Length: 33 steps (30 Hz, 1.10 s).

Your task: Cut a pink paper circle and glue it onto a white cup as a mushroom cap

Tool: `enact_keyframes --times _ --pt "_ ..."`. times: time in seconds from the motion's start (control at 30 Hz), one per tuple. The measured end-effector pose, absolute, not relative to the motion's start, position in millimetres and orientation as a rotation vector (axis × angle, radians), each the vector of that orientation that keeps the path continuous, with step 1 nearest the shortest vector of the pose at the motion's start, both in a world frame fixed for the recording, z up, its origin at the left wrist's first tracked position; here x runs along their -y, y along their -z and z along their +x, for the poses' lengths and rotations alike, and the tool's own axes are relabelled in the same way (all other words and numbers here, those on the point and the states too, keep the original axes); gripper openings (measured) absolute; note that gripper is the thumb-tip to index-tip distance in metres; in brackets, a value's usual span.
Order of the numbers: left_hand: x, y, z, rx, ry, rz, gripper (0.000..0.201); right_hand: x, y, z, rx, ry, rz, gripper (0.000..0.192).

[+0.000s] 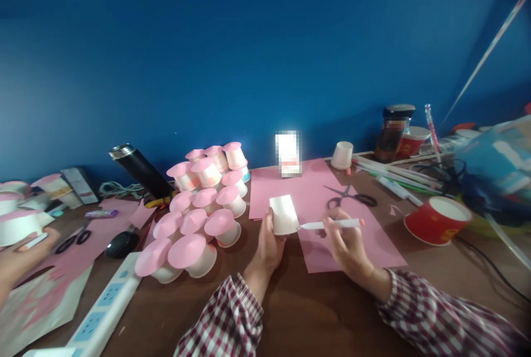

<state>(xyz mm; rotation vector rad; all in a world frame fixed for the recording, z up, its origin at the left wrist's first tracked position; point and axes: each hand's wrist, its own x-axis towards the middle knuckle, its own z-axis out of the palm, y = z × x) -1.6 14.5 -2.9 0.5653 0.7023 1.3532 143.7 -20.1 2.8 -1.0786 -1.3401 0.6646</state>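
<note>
Just below the middle of the frame, the left hand (267, 243) holds a small white paper cup (284, 215) upside down, its fingers wrapped round the left side so the wide rim points down toward the table (298, 307). The right hand (346, 246) pinches a white marker (332, 224) with a pink end cap, fingers closed on the barrel, and the tip touches the cup's lower right edge. Both hang over the near edge of a pink sheet of paper (315, 202) lying on the table.

To mark the cup well, the left hand should probably keep it steady and turn it slowly against the tip, rather than the marker chasing round the curved wall. A light grip seems wise: thin paper walls dent easily, and a dent would break the line. Resting the right wrist on the table would likely calm the stroke.

Left of centre stands a cluster of finished cups with pink round tops (199, 218). Black scissors (352, 197) lie on the pink sheet behind the marker, and a red cup (437, 218) lies on its side at the right. At the far left edge, another person's hand (20, 257) holds a similar cup (16, 227).
</note>
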Motion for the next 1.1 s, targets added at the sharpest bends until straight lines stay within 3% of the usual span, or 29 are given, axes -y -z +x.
enact_keyframes --times 0.2,0.57,0.77,1.1 --pt "-14 5 -3 -0.694 -1.352 0.575 0.03 21 -3 143 1.335 -0.696 -1.034 0.022" --pt "-14 0 -1 -0.639 -1.332 0.539 0.019 30 -23 144 1.721 -0.354 -0.919 0.009" --pt "-14 6 -2 -0.637 -1.314 0.657 0.032 25 -14 146 1.736 -0.365 -0.932 0.013" --pt "-12 9 -2 -0.623 -1.351 0.764 0.029 27 -16 146 1.725 -0.42 -0.951 0.013"
